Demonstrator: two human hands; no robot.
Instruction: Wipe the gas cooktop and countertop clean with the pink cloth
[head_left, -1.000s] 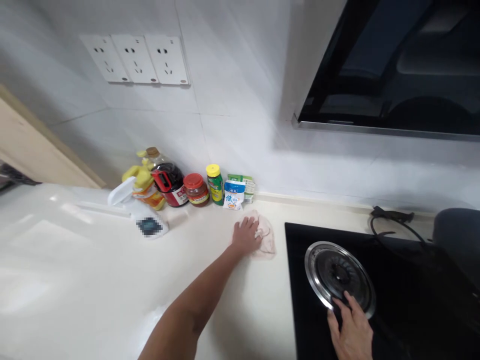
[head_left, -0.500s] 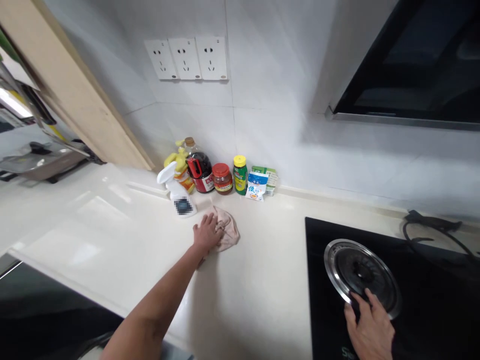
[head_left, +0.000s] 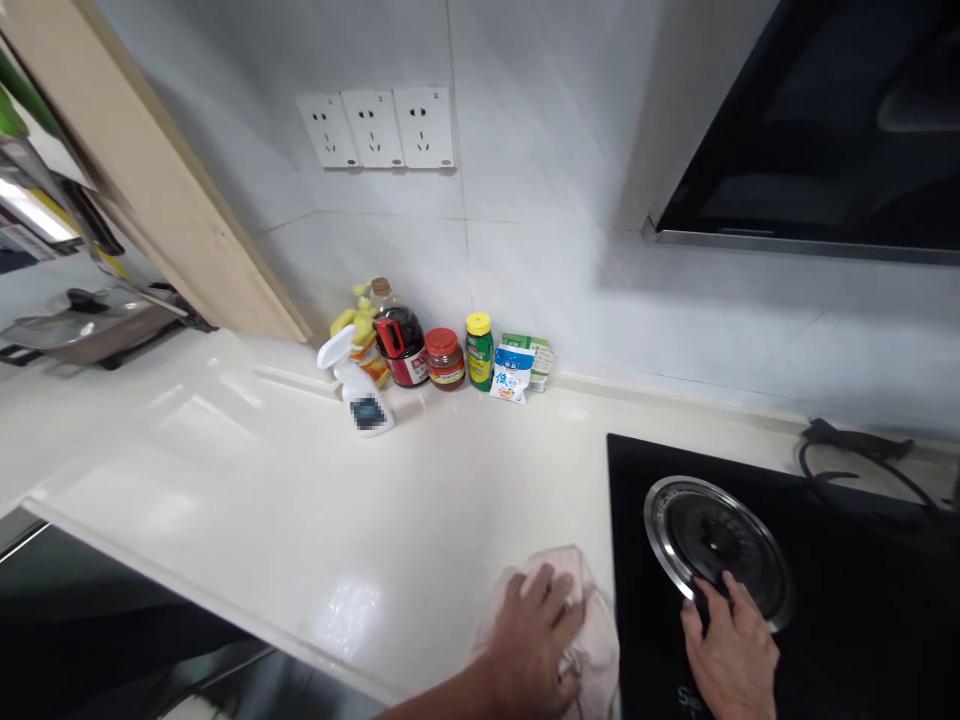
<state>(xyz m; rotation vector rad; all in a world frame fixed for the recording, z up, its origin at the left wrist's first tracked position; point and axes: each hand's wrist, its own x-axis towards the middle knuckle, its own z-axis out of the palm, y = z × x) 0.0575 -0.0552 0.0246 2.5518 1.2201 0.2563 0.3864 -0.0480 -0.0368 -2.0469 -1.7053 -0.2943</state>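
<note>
The left hand (head_left: pixel 529 635) lies palm down on the cloth (head_left: pixel 600 640), its fingers spread. The cloth is pale pink, thin and soft-looking, with shallow creases fanning out beside the fingers and a crumpled, darker fold near the thumb. It is slightly blurred, and its lower end runs out of view. It sits on the white surface (head_left: pixel 375 530), its right edge reaching the left edge of the black hob (head_left: pixel 634 640).

The right hand (head_left: pixel 733 650) is at the near rim of the lid (head_left: pixel 712 540), fingers apart and bent over the edge; whether it pinches the rim, I cannot tell. The lid is round and shiny, with a bright metal rim and a dark knob, and it is on the hob. Beyond the hob, a black cable (head_left: pixel 862 445) lies by the wall.

Well apart from the cloth, along the wall, stand a white spray bottle (head_left: pixel 352 375), a dark sauce bottle (head_left: pixel 403 345), a red-capped jar (head_left: pixel 445 358), a green jar (head_left: pixel 480 352) with a yellow cap and a blue-and-white packet (head_left: pixel 513 374). Three sockets (head_left: pixel 375 128) are above them.
</note>
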